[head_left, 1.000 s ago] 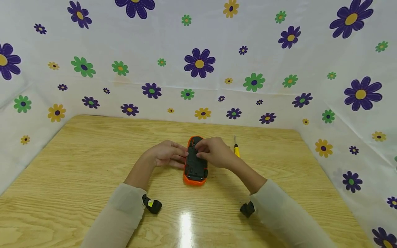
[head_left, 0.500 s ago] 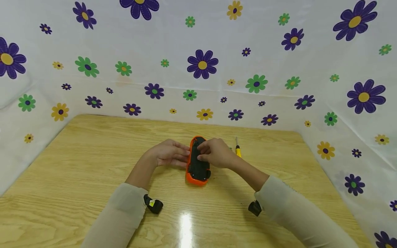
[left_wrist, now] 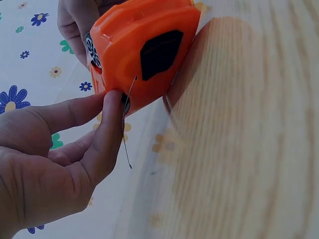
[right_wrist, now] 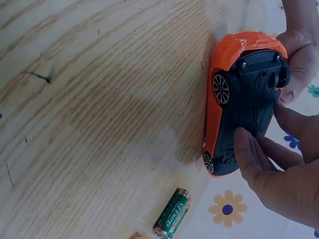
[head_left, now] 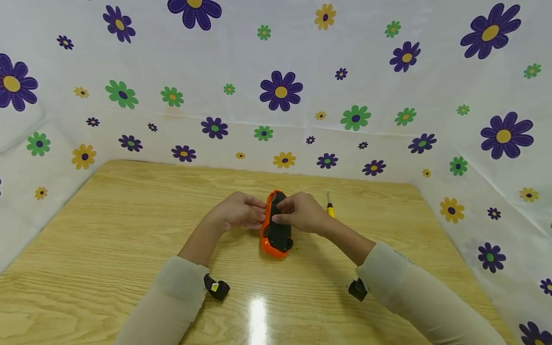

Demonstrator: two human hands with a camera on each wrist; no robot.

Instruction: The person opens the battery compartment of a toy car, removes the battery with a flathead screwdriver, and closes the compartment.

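An orange toy car (head_left: 268, 248) lies tipped on its side over the table, its black underside (right_wrist: 249, 114) turned up toward the right hand. At the car's left side, the left hand (head_left: 241, 211) holds it with fingertips and thumb; the left wrist view shows the fingers (left_wrist: 109, 107) at the orange body beside a wheel. A thin dark wire-like strand (left_wrist: 127, 119) overlaps those fingertips. The right hand (head_left: 304, 213) has bent fingers and thumb against the underside, with a gap between them. I cannot tell whether they pinch anything small there.
A green battery (right_wrist: 172, 213) lies on the wooden table (head_left: 129, 215) near the car. Right of the right hand lies a yellow-handled screwdriver (head_left: 330, 211). Dark specks (right_wrist: 42, 77) mark the tabletop. A flower-printed cloth (head_left: 194, 67) surrounds the back and sides.
Between the hands, the toy car has tilted over further, so its left flank and wheels now show. The right hand stays at its underside and the left hand has shifted slightly right.
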